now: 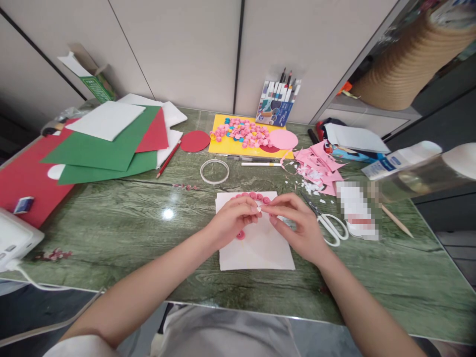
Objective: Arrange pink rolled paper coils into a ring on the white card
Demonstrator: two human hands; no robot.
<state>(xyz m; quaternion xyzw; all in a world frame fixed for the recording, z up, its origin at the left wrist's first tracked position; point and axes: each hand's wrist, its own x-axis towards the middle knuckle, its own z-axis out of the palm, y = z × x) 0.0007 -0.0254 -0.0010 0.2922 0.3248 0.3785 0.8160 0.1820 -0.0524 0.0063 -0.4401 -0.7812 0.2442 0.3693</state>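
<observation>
Both my hands meet over a white sheet of paper [260, 250] on the green table. My left hand [232, 220] and my right hand [297, 223] pinch a tiny white piece [259, 209] between their fingertips. A row of small pink paper rolls [253, 196] curves along the sheet's far edge. One more pink roll [241, 234] lies on the sheet under my left hand.
White-handled scissors [329, 225] lie right of the sheet, pink paper scraps [320, 168] beyond them. At the back are a yellow board [219, 144] with pink and blue rolls, a marker pack [277, 101], a tape ring [214, 171], and red, green, white sheets [100, 148] on the left.
</observation>
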